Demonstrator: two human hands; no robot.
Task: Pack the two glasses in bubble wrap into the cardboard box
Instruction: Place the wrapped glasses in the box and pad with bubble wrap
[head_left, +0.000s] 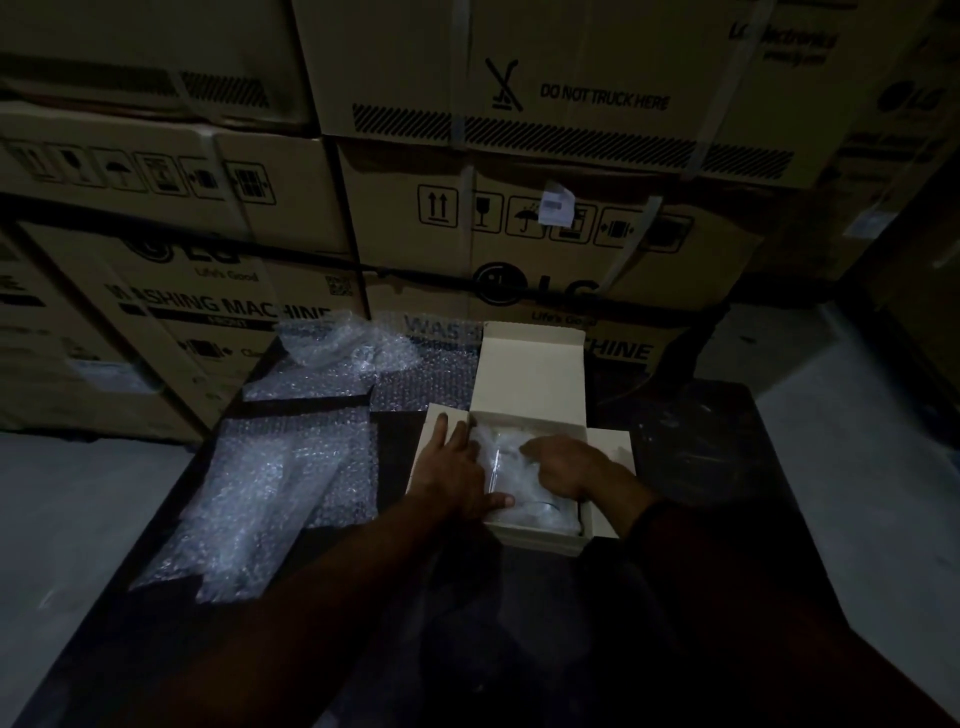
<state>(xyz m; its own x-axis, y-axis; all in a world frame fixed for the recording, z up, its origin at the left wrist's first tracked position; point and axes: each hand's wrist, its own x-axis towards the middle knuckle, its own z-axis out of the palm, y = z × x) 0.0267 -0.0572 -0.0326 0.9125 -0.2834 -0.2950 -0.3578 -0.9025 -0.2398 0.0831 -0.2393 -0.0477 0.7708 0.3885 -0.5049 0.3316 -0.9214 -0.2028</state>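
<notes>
A small white cardboard box (537, 540) stands open on a dark table, its lid (530, 369) raised at the back. Inside it lies a glass in bubble wrap (506, 465); in the dim light I cannot tell whether a second one lies beside it. My left hand (454, 470) rests on the box's left flap with its fingers straight, the thumb lying against the wrap. My right hand (569, 467) reaches into the right side of the box with bent fingers on the wrap; its fingertips are hidden.
Loose bubble wrap sheets (270, 488) cover the table's left half, with a crumpled pile (337, 348) at the back. The dark table (701, 457) has bare surface to the right of the box. Large stacked cartons (519, 234) stand right behind the table.
</notes>
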